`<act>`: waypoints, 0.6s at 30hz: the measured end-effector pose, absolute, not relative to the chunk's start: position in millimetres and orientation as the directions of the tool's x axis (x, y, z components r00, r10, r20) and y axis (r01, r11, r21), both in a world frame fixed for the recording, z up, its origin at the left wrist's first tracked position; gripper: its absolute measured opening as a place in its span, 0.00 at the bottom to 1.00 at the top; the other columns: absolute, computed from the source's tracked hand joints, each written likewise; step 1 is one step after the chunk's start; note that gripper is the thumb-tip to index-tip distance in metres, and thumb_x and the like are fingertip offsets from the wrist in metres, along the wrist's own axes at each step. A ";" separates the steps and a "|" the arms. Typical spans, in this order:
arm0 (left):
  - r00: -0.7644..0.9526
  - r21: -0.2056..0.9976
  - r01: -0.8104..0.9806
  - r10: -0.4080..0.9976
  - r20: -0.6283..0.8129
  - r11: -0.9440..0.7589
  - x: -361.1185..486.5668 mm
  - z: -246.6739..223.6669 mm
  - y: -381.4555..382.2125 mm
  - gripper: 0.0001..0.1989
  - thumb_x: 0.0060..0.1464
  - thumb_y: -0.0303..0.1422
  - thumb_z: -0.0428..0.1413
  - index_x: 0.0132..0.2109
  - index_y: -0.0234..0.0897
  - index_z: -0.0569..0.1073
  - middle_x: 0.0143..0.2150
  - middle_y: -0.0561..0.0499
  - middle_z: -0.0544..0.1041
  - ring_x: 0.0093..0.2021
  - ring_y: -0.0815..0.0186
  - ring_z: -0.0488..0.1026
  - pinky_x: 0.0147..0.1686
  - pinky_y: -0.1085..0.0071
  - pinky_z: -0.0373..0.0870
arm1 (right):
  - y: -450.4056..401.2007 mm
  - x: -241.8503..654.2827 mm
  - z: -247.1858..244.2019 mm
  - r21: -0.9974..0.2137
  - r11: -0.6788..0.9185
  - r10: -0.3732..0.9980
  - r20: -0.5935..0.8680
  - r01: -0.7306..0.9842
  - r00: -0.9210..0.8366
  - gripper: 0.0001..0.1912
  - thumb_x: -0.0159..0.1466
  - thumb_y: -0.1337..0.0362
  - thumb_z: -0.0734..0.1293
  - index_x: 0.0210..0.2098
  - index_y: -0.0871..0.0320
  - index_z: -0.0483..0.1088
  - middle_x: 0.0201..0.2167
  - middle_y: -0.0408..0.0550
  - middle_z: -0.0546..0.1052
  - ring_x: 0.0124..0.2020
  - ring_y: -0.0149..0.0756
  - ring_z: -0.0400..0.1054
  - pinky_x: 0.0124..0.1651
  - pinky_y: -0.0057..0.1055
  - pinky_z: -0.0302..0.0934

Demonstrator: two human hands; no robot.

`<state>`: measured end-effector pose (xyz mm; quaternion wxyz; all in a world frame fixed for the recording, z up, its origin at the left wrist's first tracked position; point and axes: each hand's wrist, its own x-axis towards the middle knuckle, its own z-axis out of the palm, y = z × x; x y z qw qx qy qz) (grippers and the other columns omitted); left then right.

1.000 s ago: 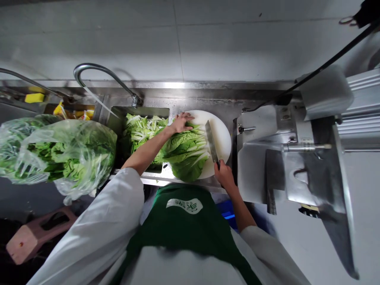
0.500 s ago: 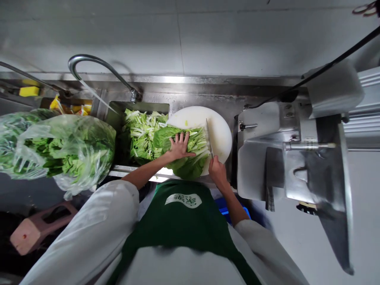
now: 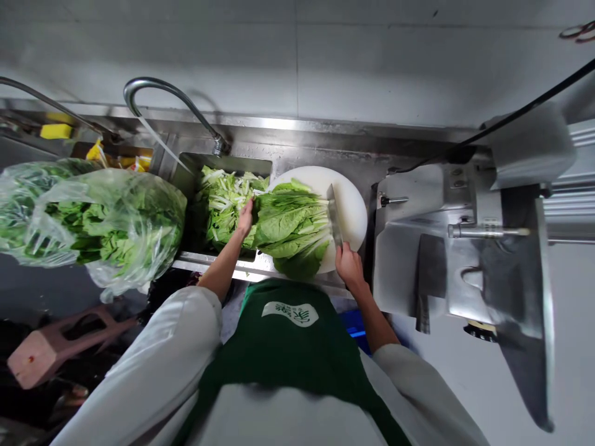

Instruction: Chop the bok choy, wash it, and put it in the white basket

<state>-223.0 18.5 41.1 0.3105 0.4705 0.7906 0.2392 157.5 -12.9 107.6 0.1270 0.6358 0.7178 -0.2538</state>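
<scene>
A pile of green leafy cabbage (image 3: 290, 226) lies on a round white cutting board (image 3: 351, 207). My left hand (image 3: 245, 218) presses edge-on against the left side of the pile, at the sink's rim. My right hand (image 3: 348, 266) grips the handle of a cleaver (image 3: 333, 215), whose blade stands against the right, stem end of the leaves. Cut cabbage pieces (image 3: 223, 198) fill the sink (image 3: 232, 162) to the left of the board.
A curved tap (image 3: 171, 108) arches over the sink. Clear plastic bags of greens (image 3: 93, 226) sit at the left. A steel slicing machine (image 3: 465, 248) stands right of the board, with a black cable above it. A pink stool (image 3: 51, 350) lies at the lower left.
My left hand slid from the top of the leaves to the pile's left side. The cleaver stays at the stem end, and the pile looks gathered tighter.
</scene>
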 end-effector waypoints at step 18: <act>-0.273 0.739 0.567 0.930 -0.247 0.363 -179.2 46.9 48.6 0.28 0.68 0.38 0.47 0.70 0.32 0.65 0.69 0.39 0.69 0.69 0.57 0.66 0.71 0.57 0.59 | -13.4 170.5 110.3 -0.249 0.082 0.829 -0.520 0.965 -0.205 0.18 0.78 0.61 0.54 0.56 0.63 0.68 0.40 0.58 0.81 0.42 0.45 0.77 0.42 0.31 0.58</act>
